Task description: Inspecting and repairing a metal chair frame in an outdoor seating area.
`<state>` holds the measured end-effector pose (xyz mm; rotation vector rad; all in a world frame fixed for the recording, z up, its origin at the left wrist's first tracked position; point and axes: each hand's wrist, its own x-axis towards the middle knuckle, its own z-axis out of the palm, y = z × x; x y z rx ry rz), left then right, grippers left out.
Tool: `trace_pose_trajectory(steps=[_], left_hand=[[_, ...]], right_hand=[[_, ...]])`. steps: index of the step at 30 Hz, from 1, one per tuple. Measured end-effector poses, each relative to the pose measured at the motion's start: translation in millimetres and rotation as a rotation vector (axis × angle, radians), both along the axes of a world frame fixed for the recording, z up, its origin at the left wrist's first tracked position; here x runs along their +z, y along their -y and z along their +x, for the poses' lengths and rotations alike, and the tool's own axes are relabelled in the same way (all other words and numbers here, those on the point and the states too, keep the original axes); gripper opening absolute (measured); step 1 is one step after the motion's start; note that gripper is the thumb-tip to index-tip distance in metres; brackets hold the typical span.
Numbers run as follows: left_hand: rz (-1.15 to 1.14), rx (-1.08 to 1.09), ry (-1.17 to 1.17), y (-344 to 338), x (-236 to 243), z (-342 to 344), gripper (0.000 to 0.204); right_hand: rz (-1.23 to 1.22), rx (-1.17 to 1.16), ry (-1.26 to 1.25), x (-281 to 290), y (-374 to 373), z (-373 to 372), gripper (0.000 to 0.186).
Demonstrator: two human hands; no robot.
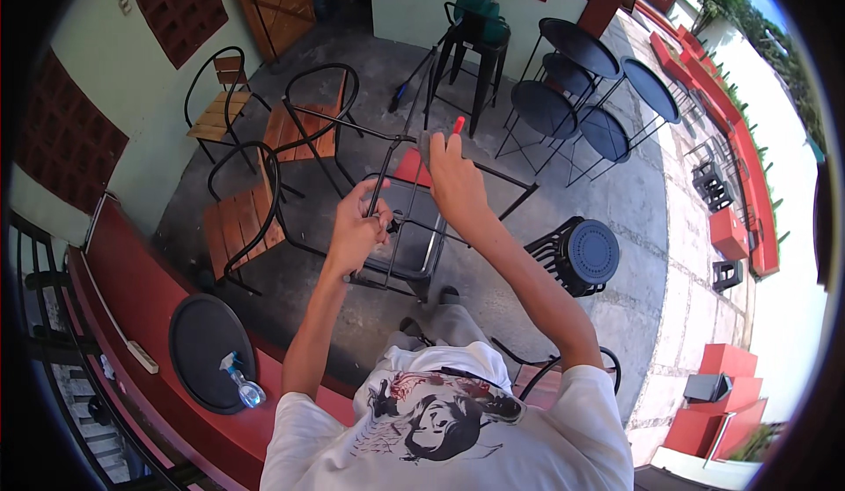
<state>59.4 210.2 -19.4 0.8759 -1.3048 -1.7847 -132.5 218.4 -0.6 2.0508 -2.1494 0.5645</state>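
In front of me stands a thin black metal frame (392, 244), its bars spreading out like folding table legs. My left hand (356, 227) is closed around one of its upright bars. My right hand (455, 178) is closed near the frame's top joint, with a slim red-tipped thing (459, 125) sticking up from the fingers; its kind I cannot make out. A dark grey patch shows beside those fingers, partly hidden. Below the frame is a black rectangular surface (409, 266), with a red piece (412, 167) at its far end.
Wooden-slat chairs (242, 222) with black hoop backs stand at left. Black stools (480, 33) are stacked at the back, round black tray tables (546, 108) at back right. A round black stool (591, 251) stands right. A round tray (198, 341) and spray bottle (249, 392) sit on the red ledge.
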Motion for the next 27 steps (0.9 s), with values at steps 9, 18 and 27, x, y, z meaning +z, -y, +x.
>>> trace_pose_trajectory(steps=[9,18,27], left_hand=[[-0.007,0.018,-0.081,-1.4,-2.3,-9.7,0.062],[-0.061,-0.067,0.014,-0.2,1.1,-1.1,0.058],[-0.567,-0.097,0.640,10.8,25.7,10.0,0.057]], right_hand=[[0.127,-0.272,-0.024,5.9,-75.5,-53.6,0.077],[-0.108,0.338,0.299,34.3,-143.7,-97.3,0.072],[-0.045,-0.079,1.622,44.3,-129.7,-134.1,0.046]])
